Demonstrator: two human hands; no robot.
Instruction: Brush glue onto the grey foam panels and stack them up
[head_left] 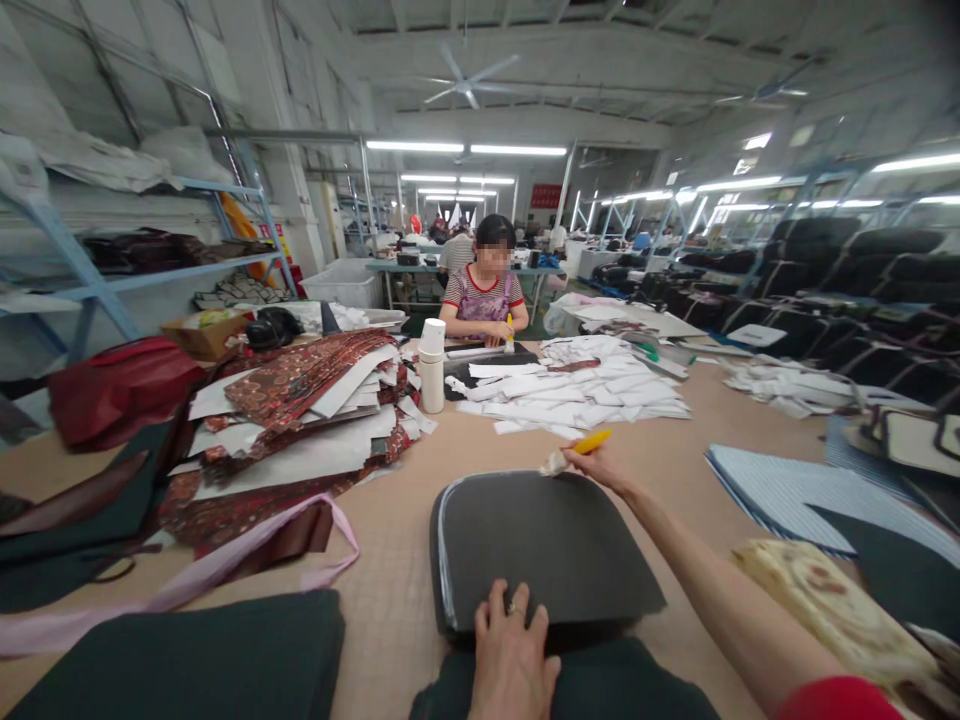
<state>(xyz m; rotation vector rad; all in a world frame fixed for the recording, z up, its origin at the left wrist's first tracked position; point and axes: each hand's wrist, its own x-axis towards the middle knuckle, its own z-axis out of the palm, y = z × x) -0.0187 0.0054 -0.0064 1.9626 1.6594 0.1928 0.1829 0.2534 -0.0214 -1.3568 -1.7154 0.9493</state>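
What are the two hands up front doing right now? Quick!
Left hand: open, resting on the dark panel.
Right hand: closed, holding the brush.

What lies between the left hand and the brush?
In the head view, the dark panel's top face lies between the left hand and the yellow-handled brush.

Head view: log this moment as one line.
left hand: resting on dark panel | right hand: holding yellow brush, bristles at panel's far edge | panel: pale streak along left edge
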